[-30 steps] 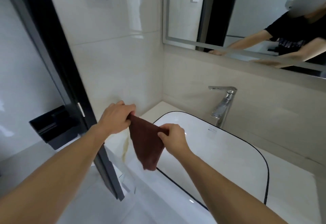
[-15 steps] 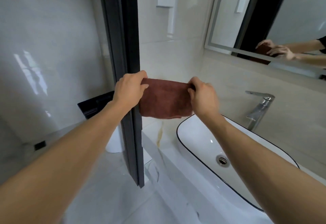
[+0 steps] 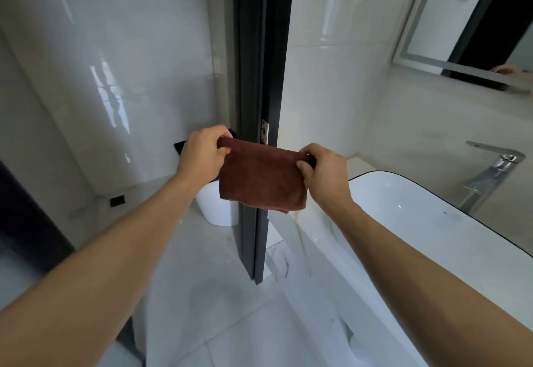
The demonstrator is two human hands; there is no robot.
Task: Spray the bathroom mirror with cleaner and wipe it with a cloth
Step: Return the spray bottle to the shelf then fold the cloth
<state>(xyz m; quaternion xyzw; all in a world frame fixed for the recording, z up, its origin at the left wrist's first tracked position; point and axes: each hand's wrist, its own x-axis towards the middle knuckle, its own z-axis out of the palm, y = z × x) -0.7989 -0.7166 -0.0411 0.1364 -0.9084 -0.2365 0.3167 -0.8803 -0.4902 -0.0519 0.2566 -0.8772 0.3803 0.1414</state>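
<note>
Hanging folded, brown cloth [image 3: 261, 177]; left hand [image 3: 202, 151], right hand [image 3: 324, 171] each grip top corner.

Reddish-brown cloth [image 3: 261, 177], black door frame [image 3: 261, 78], black-rimmed white basin [image 3: 432, 222].

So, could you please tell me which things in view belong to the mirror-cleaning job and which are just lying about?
Belongs to the job:
- brown cloth, held stretched between the left hand and right hand
- mirror, upper right

Just there:
- faucet
- white basin
- black door frame
- white bin

No spray bottle is in view.
</note>
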